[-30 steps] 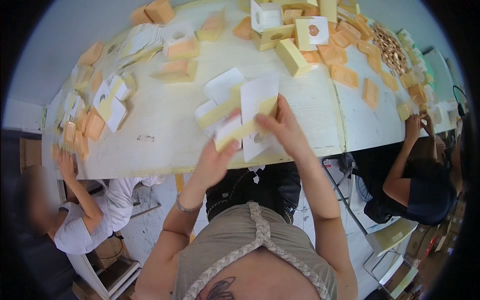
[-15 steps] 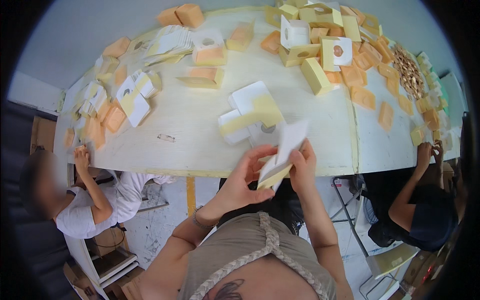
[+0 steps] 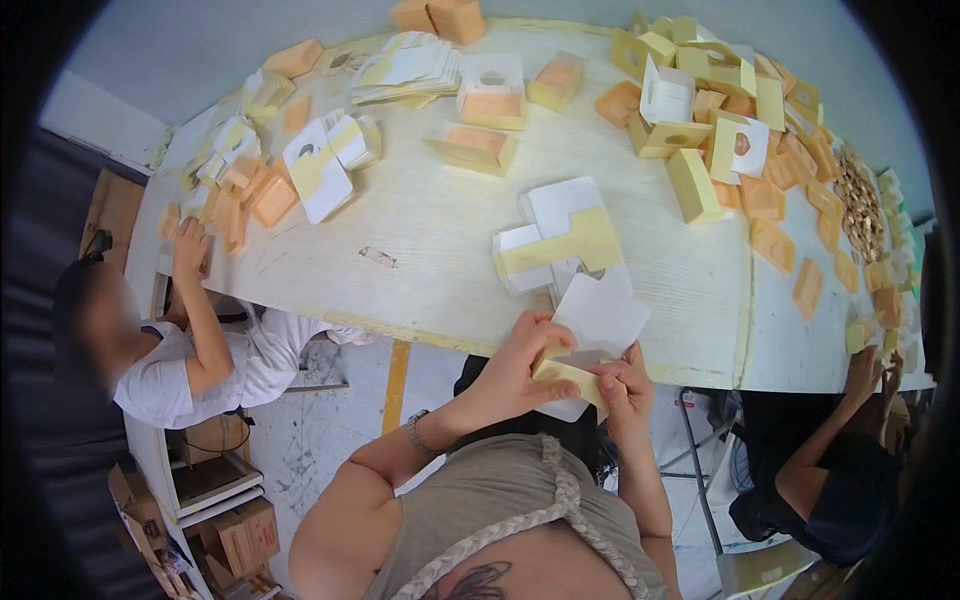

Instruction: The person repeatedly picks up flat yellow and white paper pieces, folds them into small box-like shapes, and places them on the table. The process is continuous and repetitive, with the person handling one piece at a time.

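Observation:
A partly folded white and yellow carton (image 3: 602, 318) is held between my two hands at the table's near edge. My left hand (image 3: 532, 362) grips its left side, thumb and fingers closed on the yellow panel. At the other end, my right hand (image 3: 624, 385) pinches the yellow panel's corner. A large white flap stands up above the fingers. Just beyond lies a stack of flat white and yellow carton blanks (image 3: 545, 245), with a round cut-out showing in one of them.
Folded cartons (image 3: 690, 185) and orange soap-like blocks (image 3: 772, 245) crowd the right side, beside a heap of small brown pieces (image 3: 858, 205). More blanks (image 3: 320, 165) lie at left. One co-worker's hand (image 3: 190, 245) is at the left edge, another's (image 3: 862, 370) at the right.
The carton has turned so its white flap spreads open upward and its yellow panel faces me. My view has shifted, moving the table's contents rightward in the picture.

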`<action>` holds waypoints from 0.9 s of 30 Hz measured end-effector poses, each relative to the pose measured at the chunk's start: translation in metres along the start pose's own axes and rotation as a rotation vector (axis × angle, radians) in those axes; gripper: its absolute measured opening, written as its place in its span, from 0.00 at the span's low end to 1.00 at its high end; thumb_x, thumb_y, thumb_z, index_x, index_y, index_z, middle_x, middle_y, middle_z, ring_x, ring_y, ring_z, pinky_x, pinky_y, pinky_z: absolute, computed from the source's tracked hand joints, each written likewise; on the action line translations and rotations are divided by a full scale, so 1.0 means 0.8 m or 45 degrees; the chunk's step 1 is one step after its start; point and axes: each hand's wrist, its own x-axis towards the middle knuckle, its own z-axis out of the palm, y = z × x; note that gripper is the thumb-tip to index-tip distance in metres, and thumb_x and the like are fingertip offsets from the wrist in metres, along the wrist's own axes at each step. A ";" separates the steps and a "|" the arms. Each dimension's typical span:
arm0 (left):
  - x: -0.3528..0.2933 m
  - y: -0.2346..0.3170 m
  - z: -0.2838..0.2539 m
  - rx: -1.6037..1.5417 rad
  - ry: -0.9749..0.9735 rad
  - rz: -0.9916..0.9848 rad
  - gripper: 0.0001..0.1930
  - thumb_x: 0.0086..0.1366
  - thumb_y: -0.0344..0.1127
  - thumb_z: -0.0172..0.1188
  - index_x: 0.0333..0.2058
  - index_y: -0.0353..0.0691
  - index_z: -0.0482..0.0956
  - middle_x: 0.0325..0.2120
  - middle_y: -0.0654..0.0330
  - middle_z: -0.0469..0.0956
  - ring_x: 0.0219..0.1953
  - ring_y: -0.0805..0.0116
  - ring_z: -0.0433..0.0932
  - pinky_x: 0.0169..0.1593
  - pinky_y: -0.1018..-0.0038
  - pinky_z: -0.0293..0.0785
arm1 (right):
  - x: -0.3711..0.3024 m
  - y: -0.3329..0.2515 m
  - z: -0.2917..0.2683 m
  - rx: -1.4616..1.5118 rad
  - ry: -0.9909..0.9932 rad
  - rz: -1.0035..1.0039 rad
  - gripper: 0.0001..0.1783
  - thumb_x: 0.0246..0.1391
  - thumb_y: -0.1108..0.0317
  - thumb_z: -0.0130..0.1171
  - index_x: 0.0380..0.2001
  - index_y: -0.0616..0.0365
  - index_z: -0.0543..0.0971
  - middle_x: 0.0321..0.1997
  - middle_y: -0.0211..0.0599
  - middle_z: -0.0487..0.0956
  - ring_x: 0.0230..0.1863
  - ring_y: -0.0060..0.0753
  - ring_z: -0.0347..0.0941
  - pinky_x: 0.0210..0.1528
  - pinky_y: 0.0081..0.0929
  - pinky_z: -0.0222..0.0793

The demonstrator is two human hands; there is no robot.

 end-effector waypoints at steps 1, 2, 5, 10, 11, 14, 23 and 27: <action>-0.002 0.003 -0.004 0.199 -0.116 0.047 0.21 0.54 0.38 0.67 0.43 0.42 0.68 0.43 0.57 0.62 0.39 0.71 0.67 0.42 0.80 0.67 | -0.004 0.000 -0.003 0.144 0.016 0.078 0.09 0.49 0.71 0.56 0.31 0.64 0.81 0.53 0.46 0.66 0.53 0.40 0.64 0.54 0.31 0.57; 0.002 0.003 -0.005 0.220 -0.148 0.084 0.15 0.56 0.37 0.64 0.40 0.41 0.71 0.43 0.56 0.60 0.38 0.69 0.67 0.39 0.81 0.67 | -0.005 0.004 -0.007 0.162 0.023 0.103 0.09 0.50 0.71 0.56 0.30 0.65 0.81 0.54 0.47 0.66 0.53 0.39 0.64 0.53 0.29 0.59; 0.000 0.010 -0.005 -0.128 -0.218 -0.255 0.15 0.56 0.32 0.59 0.43 0.43 0.70 0.46 0.56 0.59 0.45 0.67 0.63 0.50 0.73 0.62 | -0.012 0.011 -0.012 0.037 0.140 0.116 0.11 0.50 0.73 0.56 0.36 0.67 0.80 0.55 0.47 0.66 0.55 0.38 0.64 0.53 0.29 0.59; 0.007 0.021 -0.010 -0.295 -0.270 -0.239 0.16 0.60 0.35 0.55 0.45 0.36 0.69 0.49 0.55 0.62 0.52 0.68 0.63 0.53 0.73 0.60 | -0.003 0.003 -0.003 0.232 0.216 -0.035 0.24 0.46 0.78 0.60 0.49 0.66 0.71 0.48 0.42 0.68 0.50 0.32 0.65 0.52 0.27 0.61; 0.006 0.023 -0.011 -0.295 -0.288 -0.242 0.16 0.60 0.35 0.56 0.45 0.36 0.69 0.50 0.55 0.62 0.52 0.68 0.63 0.52 0.74 0.61 | -0.006 0.004 -0.012 0.176 0.141 -0.054 0.21 0.46 0.77 0.60 0.47 0.66 0.73 0.48 0.41 0.68 0.50 0.32 0.65 0.52 0.26 0.61; 0.000 0.020 -0.010 -0.069 -0.235 -0.119 0.17 0.58 0.35 0.60 0.44 0.35 0.69 0.50 0.56 0.64 0.51 0.68 0.66 0.50 0.74 0.65 | 0.004 -0.011 -0.023 0.264 -0.106 0.126 0.16 0.48 0.74 0.61 0.43 0.63 0.75 0.47 0.41 0.70 0.50 0.31 0.65 0.53 0.25 0.60; -0.017 -0.006 0.003 -0.555 -0.095 0.077 0.30 0.50 0.33 0.69 0.47 0.41 0.59 0.52 0.54 0.63 0.50 0.66 0.69 0.48 0.73 0.71 | 0.017 -0.051 -0.029 0.329 -0.321 0.372 0.11 0.52 0.73 0.59 0.40 0.61 0.79 0.48 0.39 0.76 0.47 0.27 0.71 0.49 0.23 0.67; -0.018 0.004 0.006 -0.539 -0.092 0.013 0.33 0.50 0.37 0.69 0.50 0.43 0.58 0.51 0.53 0.63 0.52 0.63 0.68 0.48 0.73 0.72 | 0.015 -0.051 -0.030 0.316 -0.282 0.436 0.13 0.52 0.74 0.59 0.42 0.61 0.78 0.46 0.39 0.78 0.44 0.25 0.73 0.47 0.22 0.69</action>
